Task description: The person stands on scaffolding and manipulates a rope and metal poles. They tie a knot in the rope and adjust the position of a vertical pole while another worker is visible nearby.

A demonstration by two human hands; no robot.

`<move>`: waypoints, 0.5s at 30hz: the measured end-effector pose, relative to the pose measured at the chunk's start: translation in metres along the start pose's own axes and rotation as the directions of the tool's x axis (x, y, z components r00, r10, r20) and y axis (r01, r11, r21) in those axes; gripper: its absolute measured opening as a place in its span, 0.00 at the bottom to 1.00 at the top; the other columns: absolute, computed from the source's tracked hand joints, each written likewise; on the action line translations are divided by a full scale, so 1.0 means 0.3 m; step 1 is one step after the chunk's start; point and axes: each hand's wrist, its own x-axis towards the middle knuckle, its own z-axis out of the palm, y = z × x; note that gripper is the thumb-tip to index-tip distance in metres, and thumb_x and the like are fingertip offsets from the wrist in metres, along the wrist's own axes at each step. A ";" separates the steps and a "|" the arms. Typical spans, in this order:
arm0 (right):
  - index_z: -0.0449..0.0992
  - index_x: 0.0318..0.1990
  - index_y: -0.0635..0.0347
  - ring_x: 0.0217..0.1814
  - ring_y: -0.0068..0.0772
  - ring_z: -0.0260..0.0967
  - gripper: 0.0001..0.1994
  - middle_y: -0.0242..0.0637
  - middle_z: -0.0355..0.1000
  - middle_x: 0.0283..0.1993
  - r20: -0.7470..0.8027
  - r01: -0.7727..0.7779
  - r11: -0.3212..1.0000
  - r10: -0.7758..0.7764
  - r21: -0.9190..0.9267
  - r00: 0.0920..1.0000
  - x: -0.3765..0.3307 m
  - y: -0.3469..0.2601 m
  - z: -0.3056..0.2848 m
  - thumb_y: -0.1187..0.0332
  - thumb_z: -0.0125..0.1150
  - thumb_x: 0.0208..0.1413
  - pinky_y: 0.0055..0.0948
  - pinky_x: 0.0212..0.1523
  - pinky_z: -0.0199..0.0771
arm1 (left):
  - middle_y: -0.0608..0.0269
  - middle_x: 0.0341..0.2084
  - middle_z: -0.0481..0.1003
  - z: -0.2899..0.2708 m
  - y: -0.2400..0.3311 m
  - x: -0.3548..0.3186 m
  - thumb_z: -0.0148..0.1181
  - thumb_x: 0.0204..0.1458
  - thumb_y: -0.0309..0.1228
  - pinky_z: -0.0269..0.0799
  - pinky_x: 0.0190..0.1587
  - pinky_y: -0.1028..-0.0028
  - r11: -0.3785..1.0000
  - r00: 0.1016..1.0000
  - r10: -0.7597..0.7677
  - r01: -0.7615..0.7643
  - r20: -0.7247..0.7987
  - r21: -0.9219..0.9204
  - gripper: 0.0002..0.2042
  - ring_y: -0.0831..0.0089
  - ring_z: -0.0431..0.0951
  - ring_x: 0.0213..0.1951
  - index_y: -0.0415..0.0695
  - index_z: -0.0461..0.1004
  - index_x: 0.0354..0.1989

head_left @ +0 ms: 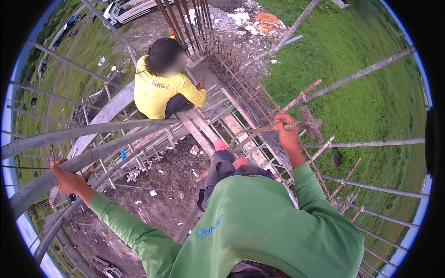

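Note:
My left hand (70,182) reaches out to the left, its fingers closed around a thick grey scaffold pipe (109,150). On the right, my right hand (286,132) is closed on the ribbed handle of a rusty hammer-like tool (311,124). Its blocky head sticks out to the right of my fist, over a long strip of tied rebar (245,76). Both my arms are in green sleeves. Below me, my feet in pink footwear (220,145) stand by narrow planks (199,129) and metal framing.
A co-worker in a yellow shirt (160,92) squats ahead on the scaffold, beside upright rebar (185,23). Scaffold pipes (361,72) cross on both sides. Far below lie littered dirt ground (162,199), grass (352,102) and a white truck (132,11).

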 end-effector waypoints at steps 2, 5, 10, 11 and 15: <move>0.76 0.40 0.65 0.29 0.19 0.69 0.04 0.30 0.72 0.29 0.059 0.011 0.997 -0.006 -0.079 0.998 -0.019 0.039 0.025 0.78 0.57 0.59 0.23 0.31 0.69 | 0.56 0.28 0.79 0.013 0.006 -0.014 0.64 0.54 0.44 0.74 0.38 0.65 0.999 0.999 -0.038 0.039 -0.034 0.019 0.21 0.68 0.77 0.31 0.34 0.78 0.25; 0.76 0.42 0.64 0.33 0.18 0.69 0.05 0.29 0.73 0.31 0.115 0.007 0.994 0.006 -0.109 0.993 -0.040 0.097 0.050 0.76 0.58 0.59 0.24 0.35 0.70 | 0.56 0.27 0.79 0.030 0.007 -0.027 0.64 0.54 0.45 0.74 0.38 0.63 0.998 0.997 -0.047 0.045 -0.056 -0.037 0.21 0.68 0.77 0.32 0.35 0.78 0.24; 0.77 0.40 0.64 0.35 0.21 0.70 0.05 0.30 0.73 0.31 0.161 0.008 0.990 0.015 -0.138 0.987 -0.052 0.214 0.050 0.76 0.59 0.58 0.25 0.38 0.71 | 0.57 0.26 0.78 0.022 0.001 -0.042 0.64 0.55 0.42 0.74 0.34 0.65 0.996 0.998 0.052 -0.054 -0.029 -0.068 0.19 0.68 0.77 0.29 0.35 0.78 0.26; 0.77 0.40 0.64 0.35 0.21 0.70 0.04 0.30 0.74 0.32 0.181 0.040 0.987 -0.011 -0.154 0.983 -0.051 0.246 0.046 0.76 0.60 0.58 0.25 0.38 0.71 | 0.57 0.25 0.78 0.020 0.000 -0.043 0.63 0.55 0.42 0.74 0.34 0.66 0.997 0.999 0.048 -0.048 0.000 -0.068 0.18 0.67 0.77 0.29 0.35 0.78 0.27; 0.77 0.40 0.65 0.33 0.22 0.72 0.05 0.32 0.74 0.31 0.191 0.041 0.990 -0.014 -0.138 0.981 -0.075 0.386 0.025 0.78 0.59 0.57 0.25 0.36 0.72 | 0.58 0.24 0.78 0.024 -0.007 -0.036 0.66 0.54 0.37 0.73 0.31 0.70 0.992 0.999 0.033 -0.034 -0.010 -0.122 0.14 0.70 0.77 0.26 0.36 0.76 0.28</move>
